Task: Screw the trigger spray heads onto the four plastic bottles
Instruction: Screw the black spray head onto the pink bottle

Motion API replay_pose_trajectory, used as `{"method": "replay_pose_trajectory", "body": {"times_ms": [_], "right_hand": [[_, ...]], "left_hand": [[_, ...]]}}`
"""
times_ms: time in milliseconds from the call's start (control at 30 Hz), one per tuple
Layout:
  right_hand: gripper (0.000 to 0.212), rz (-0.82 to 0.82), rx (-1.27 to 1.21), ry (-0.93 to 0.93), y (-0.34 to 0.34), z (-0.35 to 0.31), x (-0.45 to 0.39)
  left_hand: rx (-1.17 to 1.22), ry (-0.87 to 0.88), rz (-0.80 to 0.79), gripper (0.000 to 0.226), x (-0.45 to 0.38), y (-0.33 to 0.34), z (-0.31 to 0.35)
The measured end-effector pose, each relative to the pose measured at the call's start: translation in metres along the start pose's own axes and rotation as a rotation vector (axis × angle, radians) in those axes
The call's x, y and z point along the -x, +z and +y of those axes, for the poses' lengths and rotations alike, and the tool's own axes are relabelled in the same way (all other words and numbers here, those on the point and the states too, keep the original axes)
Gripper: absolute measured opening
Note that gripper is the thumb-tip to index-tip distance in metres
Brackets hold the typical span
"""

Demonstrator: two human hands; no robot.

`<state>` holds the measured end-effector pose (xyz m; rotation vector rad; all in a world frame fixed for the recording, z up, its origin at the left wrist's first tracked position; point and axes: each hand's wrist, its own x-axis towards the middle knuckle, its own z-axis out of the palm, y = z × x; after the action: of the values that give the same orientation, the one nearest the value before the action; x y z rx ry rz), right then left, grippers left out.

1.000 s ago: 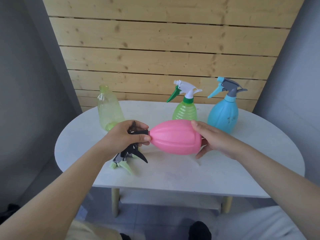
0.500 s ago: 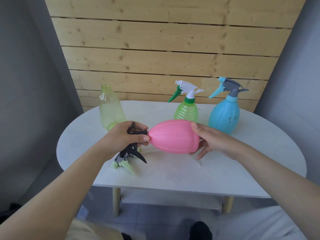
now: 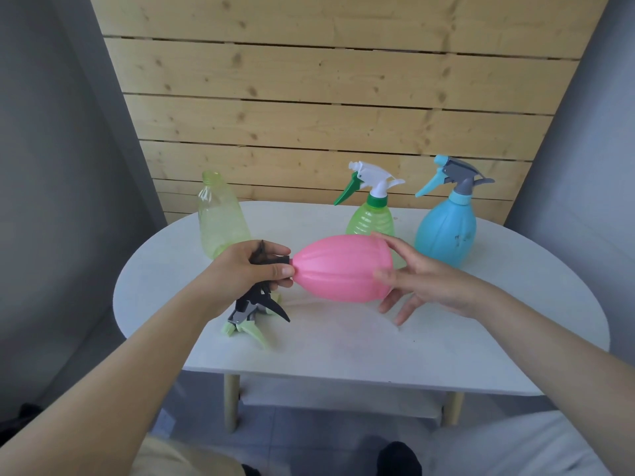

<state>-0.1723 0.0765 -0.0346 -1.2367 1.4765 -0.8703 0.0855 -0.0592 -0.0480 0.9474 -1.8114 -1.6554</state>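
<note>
Above white table [image 3: 343, 352] – left hand [image 3: 240, 269] grips black head [image 3: 264, 297], right hand [image 3: 422, 280] loosely cradles ribbed pink bottle [image 3: 340, 267]

You're in a plain home-like room: beyond your fingers [image 3: 385, 273] a low white oval table [image 3: 343, 352], a pine-plank wall [image 3: 326, 97] behind, grey walls [image 3: 58, 166] either side.
</note>
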Motion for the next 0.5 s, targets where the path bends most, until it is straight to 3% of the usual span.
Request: {"method": "replay_pose_trajectory", "body": {"times_ms": [100,300,500], "right_hand": [[0.088,-0.026,0.032,-0.02,-0.0054,0.0007,0.0007],[0.054,0.043,0.032,-0.004,-0.0017,0.0,0.0012],[0.076,0.08,0.06,-0.114,-0.0018,-0.0007,-0.0003]], "left_hand": [[0.007,0.004,-0.003,0.028,0.0013,-0.0022,0.0007],[0.017,0.022,-0.007,0.029,0.0031,-0.002,0.0011],[0.06,-0.009,-0.033,0.027,0.0041,0.0003,0.0036]]}}
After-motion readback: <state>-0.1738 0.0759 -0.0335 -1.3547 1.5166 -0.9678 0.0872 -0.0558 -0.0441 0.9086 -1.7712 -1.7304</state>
